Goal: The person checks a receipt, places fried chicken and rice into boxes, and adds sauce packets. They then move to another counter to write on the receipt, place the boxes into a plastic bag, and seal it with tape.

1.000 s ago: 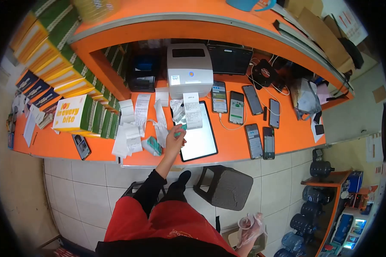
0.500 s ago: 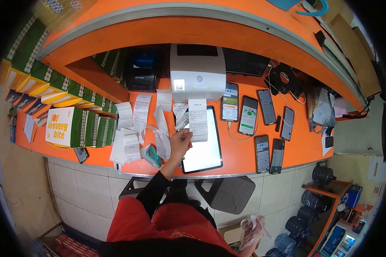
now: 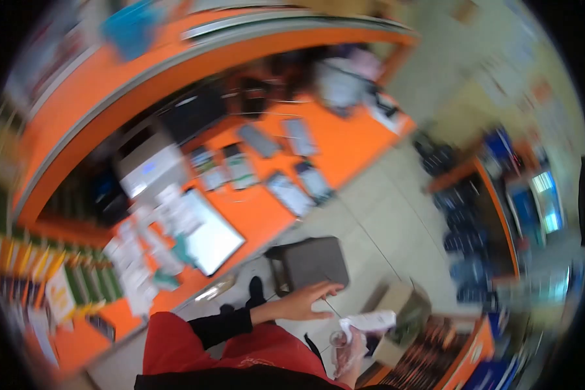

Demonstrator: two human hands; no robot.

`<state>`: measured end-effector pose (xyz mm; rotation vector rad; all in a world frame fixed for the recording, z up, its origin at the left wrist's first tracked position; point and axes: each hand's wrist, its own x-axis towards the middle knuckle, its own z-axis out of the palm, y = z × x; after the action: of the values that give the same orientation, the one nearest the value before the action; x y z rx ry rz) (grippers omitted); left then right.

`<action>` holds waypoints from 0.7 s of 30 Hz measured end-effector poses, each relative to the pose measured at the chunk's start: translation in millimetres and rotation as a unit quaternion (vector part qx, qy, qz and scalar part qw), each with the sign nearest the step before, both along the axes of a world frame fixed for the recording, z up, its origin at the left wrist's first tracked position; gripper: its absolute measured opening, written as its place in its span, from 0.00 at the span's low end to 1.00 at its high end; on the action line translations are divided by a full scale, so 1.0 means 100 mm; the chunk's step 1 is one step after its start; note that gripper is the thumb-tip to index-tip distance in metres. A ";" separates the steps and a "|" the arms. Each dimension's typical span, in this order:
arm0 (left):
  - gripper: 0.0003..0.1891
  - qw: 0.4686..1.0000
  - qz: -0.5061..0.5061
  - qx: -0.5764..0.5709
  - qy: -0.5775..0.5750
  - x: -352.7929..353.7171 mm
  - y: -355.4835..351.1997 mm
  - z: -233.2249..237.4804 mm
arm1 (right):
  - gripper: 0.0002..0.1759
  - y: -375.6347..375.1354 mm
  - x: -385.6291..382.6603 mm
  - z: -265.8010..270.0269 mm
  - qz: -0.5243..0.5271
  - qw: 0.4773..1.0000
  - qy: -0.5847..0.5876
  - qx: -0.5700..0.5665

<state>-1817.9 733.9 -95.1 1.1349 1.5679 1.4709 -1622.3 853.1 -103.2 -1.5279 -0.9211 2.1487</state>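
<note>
The white thing is seen lying crosswise just right of the left hand, fingers spread and empty, but nearer the right hand, seemingly clamped round a cup, blurry tho.

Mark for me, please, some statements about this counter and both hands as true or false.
1. The tablet lies on the orange counter. True.
2. The left hand holds a phone. False: its fingers are spread and nothing shows in them.
3. The right hand is nearer the cardboard box than the tablet. True.
4. The stool is on the counter. False: it is on the floor.
5. A blue mug is on the upper shelf. True.
</note>
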 end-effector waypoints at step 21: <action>0.31 0.519 -0.647 -0.393 -0.397 8.37 0.52 0.35 | 0.13 -2.48 6.52 -0.14 -0.548 0.822 -0.079 0.136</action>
<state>-981.3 785.9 -59.9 0.5193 0.2333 0.0115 -970.2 605.2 -117.5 -1.5189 -0.2032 1.0200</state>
